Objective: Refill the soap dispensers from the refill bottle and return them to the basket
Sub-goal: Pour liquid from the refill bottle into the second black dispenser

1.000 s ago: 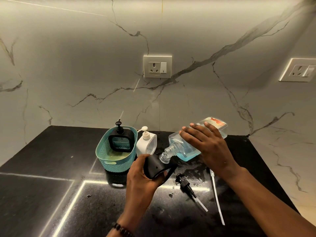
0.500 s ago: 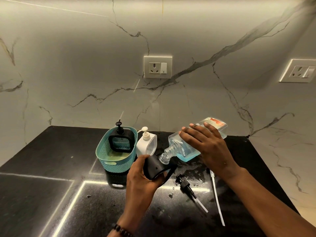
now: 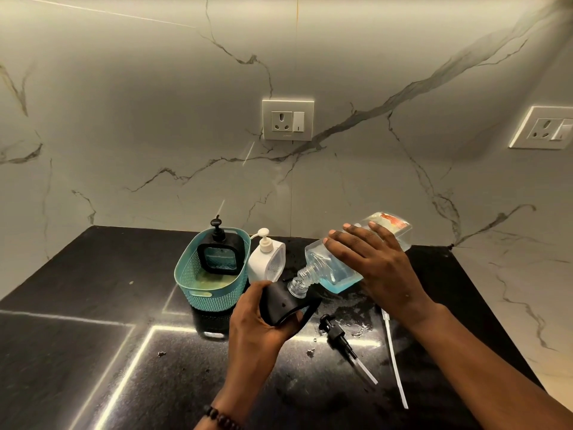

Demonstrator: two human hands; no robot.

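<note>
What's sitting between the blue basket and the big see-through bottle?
The white dispenser stands between basket and refill bottle, seen in the head view.

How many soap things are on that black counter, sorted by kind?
Soap dispensers: 3, a black one in the basket, a white one beside the basket, a black one held in the left hand
Refill bottles: 1, tilted under the right hand
Baskets: 1, teal
Loose pump heads: 1, black
Loose white tubes: 1
Total: 7
</note>
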